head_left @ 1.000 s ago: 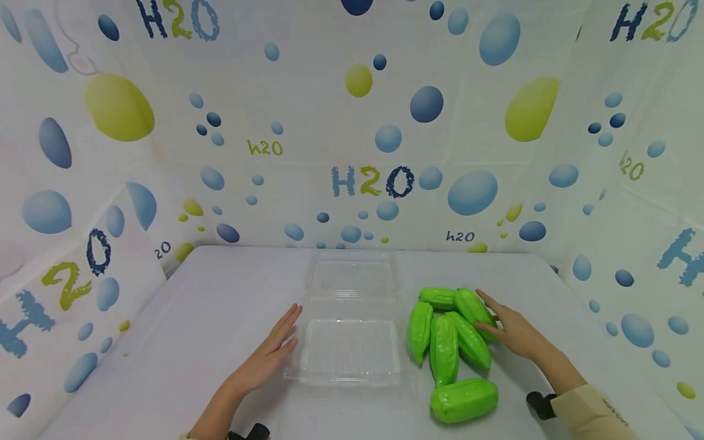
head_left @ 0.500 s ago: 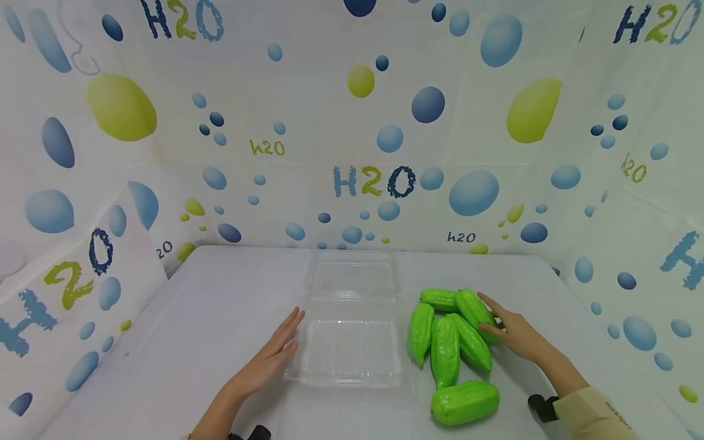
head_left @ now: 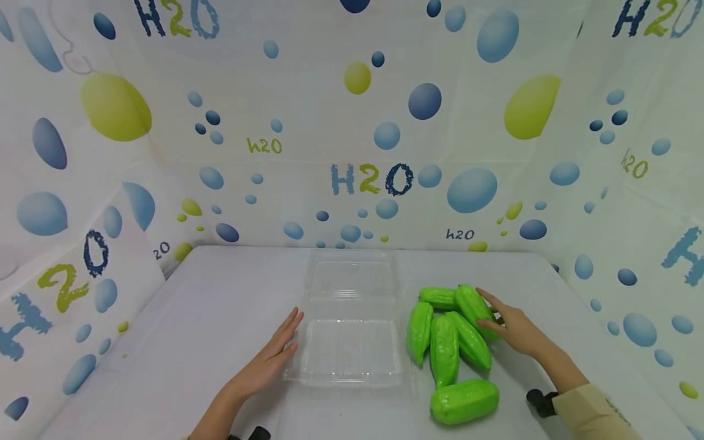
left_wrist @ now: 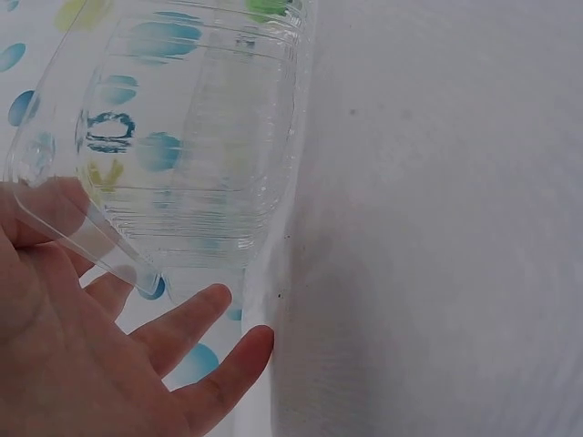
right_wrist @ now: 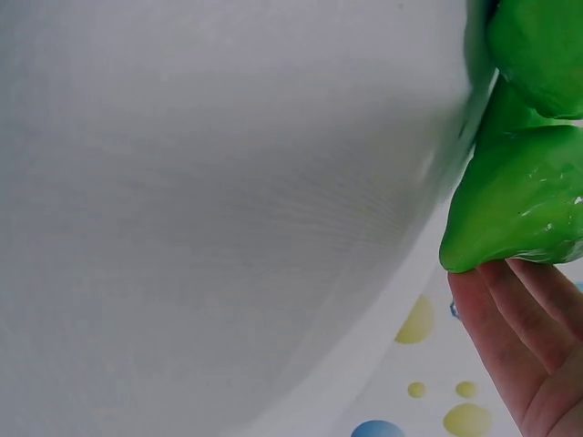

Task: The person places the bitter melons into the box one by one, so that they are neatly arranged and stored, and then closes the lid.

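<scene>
My right hand (head_left: 517,330) holds a bright green ribbed vegetable (head_left: 474,308), thumb on its near side and fingers at the far side. In the right wrist view, fingertips touch the tapered end of a green vegetable (right_wrist: 519,205). Several like vegetables lie close by, among them an upright-lying one (head_left: 444,348) and a sideways one (head_left: 464,402) nearest me. My left hand (head_left: 269,357), fingers straight, is at the left edge of a clear plastic clamshell box (head_left: 294,370), lid spread backward. Through its clear corner (left_wrist: 137,273), part of that hand shows; contact is unclear.
The white table (head_left: 220,305) ends at a back edge, behind which hangs a white curtain (head_left: 308,79) with blue and green spots. Dark wrist devices (head_left: 541,403) sit on both wrists. The box stands between the two hands.
The vegetable at my right hand has risen slightly, and the right thumb has come up with it. My left hand and the box stay put; the head view shifts a little.
</scene>
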`<state>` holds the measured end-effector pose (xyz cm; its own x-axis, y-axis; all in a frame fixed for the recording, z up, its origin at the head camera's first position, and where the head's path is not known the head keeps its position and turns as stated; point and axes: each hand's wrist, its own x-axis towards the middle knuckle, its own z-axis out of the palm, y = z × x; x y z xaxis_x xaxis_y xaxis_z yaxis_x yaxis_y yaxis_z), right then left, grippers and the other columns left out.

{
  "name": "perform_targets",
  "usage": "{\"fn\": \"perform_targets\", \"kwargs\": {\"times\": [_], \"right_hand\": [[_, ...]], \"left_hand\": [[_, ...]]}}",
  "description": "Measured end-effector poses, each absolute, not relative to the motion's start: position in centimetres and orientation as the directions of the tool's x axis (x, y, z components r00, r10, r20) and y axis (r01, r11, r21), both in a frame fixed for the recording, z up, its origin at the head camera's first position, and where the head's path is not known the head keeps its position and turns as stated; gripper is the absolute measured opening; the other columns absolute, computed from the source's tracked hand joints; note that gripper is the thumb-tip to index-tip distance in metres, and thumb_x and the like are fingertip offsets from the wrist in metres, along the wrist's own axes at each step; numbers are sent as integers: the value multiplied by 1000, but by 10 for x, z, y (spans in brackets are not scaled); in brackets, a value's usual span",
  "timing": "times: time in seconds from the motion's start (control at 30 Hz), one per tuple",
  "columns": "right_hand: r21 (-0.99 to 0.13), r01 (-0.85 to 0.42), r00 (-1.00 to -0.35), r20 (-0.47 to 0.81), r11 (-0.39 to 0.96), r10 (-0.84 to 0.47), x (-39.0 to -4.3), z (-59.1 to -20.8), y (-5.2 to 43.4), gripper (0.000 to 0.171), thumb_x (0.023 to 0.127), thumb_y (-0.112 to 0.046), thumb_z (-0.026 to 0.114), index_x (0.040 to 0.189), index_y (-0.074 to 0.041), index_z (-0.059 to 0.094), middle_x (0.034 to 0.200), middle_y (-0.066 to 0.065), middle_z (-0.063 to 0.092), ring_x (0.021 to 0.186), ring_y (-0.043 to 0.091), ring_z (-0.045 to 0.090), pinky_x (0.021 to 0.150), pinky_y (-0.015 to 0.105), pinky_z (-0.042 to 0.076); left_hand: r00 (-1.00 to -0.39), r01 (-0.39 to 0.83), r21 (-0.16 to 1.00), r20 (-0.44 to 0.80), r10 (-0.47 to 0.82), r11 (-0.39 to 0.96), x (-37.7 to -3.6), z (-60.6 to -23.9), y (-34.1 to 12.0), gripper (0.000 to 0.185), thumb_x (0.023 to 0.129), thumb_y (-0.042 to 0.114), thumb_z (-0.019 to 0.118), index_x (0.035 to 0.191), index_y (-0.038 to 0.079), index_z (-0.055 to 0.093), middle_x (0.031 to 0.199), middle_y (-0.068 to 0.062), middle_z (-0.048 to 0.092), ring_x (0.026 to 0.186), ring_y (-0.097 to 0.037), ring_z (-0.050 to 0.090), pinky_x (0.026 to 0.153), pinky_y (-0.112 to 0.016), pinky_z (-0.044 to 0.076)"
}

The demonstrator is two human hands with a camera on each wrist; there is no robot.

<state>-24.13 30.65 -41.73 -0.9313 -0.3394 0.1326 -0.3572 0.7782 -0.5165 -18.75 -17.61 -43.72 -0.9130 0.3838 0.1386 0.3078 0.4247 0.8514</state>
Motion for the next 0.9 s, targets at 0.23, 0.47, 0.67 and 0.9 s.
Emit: {"fn": "perform_targets", "kwargs": {"times": [0.23, 0.47, 0.67, 0.9], "right_hand": [[-501, -329, -942, 120, 801, -313, -243, -409, 306, 67, 92, -35, 54, 145, -7, 22, 115, 34, 51, 90, 35, 59, 59, 35, 49], [-498, -342, -938, 135, 797, -319, -242, -403, 300, 68, 92, -35, 53, 145, -6, 20, 116, 35, 50, 89, 36, 59, 59, 38, 50], [-498, -362, -931, 159, 788, -328, -244, -398, 294, 67, 92, -34, 54, 145, -7, 22, 116, 33, 51, 87, 33, 60, 60, 38, 50], [-491, -392, -919, 180, 778, -350, -245, -392, 288, 67, 93, -34, 53, 146, -8, 21, 116, 33, 51, 89, 34, 60, 63, 41, 50]], "left_hand": [[-909, 335, 843, 172, 380, 420, -186, -439, -175, 50, 99, 9, 34, 146, 2, 16, 152, -14, 1, 137, -33, 3, 105, -55, 6], [-909, 322, 844, 150, 388, 430, -184, -438, -174, 49, 100, 12, 33, 146, 4, 16, 152, -13, 0, 137, -35, -3, 105, -57, 3], [-913, 318, 834, 142, 382, 450, -183, -437, -176, 49, 100, 14, 33, 146, 5, 18, 153, -12, -1, 137, -34, -3, 105, -57, 3], [-914, 311, 841, 136, 383, 443, -185, -438, -175, 48, 101, 14, 32, 145, 4, 18, 153, -12, -2, 137, -34, -3, 105, -58, 5]]}}
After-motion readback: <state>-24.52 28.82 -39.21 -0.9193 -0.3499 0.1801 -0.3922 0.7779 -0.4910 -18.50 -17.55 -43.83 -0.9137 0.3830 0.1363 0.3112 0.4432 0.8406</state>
